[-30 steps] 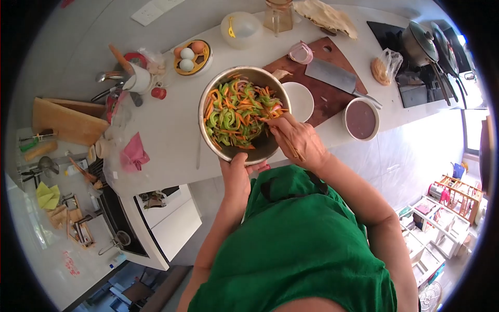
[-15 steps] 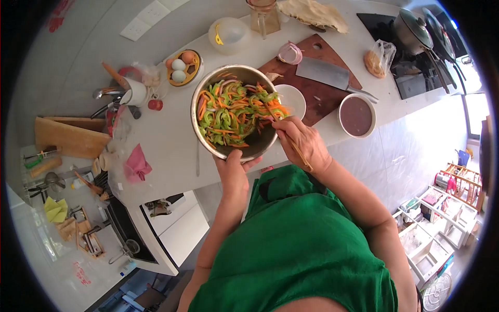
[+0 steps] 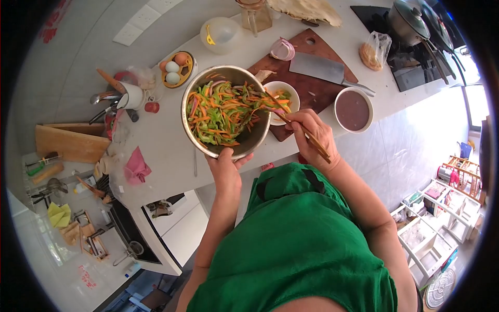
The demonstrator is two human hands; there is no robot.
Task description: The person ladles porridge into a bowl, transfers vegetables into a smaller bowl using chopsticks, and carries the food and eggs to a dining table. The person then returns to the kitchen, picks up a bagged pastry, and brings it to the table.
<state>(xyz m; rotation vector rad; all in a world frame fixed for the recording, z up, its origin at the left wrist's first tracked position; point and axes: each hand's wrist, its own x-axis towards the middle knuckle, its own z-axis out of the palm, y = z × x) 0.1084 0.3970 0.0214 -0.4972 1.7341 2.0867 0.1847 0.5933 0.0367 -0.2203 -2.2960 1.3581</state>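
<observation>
A metal bowl (image 3: 255, 136) holds shredded green and orange vegetables (image 3: 221, 112), heaped toward its left and upper side. My left hand (image 3: 227, 169) grips the bowl's near rim, thumb on top and fingers underneath. Wooden chopsticks (image 3: 315, 143) are in my right hand (image 3: 313, 136), their tips at the bowl's right rim among vegetable strips. Just right of the metal bowl, a small white bowl (image 3: 294, 97) has some vegetable pieces in it. It rests against a brown cutting board (image 3: 322, 47), which also bears a cleaver (image 3: 318, 67) and a cut onion (image 3: 282, 49).
A bowl of dark purplish liquid (image 3: 353, 110) stands right of the board. Behind are a plate of eggs (image 3: 176, 69), a clear round container (image 3: 223, 35) and a glass jug (image 3: 254, 18). Pots (image 3: 408, 23) sit on the stove; a pink cloth (image 3: 137, 166) lies left.
The chopsticks have moved from inside the metal bowl to its right rim, over the small bowl. Vegetable pieces now show in the small bowl, which looked empty before. The view has shifted slightly.
</observation>
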